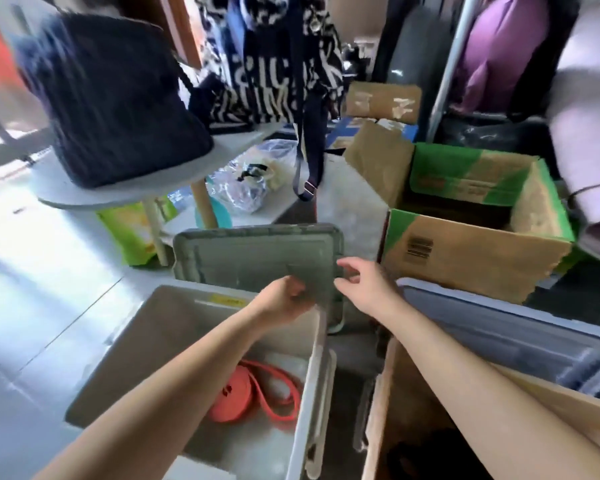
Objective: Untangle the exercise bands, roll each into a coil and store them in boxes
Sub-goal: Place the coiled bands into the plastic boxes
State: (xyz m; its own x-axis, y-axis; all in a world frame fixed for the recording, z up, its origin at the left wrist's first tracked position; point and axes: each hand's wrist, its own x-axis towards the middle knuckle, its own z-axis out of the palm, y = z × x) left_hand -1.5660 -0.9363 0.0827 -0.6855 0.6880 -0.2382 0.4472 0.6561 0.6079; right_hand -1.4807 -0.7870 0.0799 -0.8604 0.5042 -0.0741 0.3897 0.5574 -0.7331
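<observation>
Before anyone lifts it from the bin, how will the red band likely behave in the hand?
Probably floppy: the red band lies in soft loops beside its coil on the floor of the bin, so it should droop. The coil looks loose and may unwind if lifted by one strand. Likely light for its size: it looks like a thin, flat strip.

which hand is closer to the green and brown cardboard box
Right. The right hand pinches the grey plastic lid at the corner beside the cardboard box; the left hand grips it farther left.
</observation>
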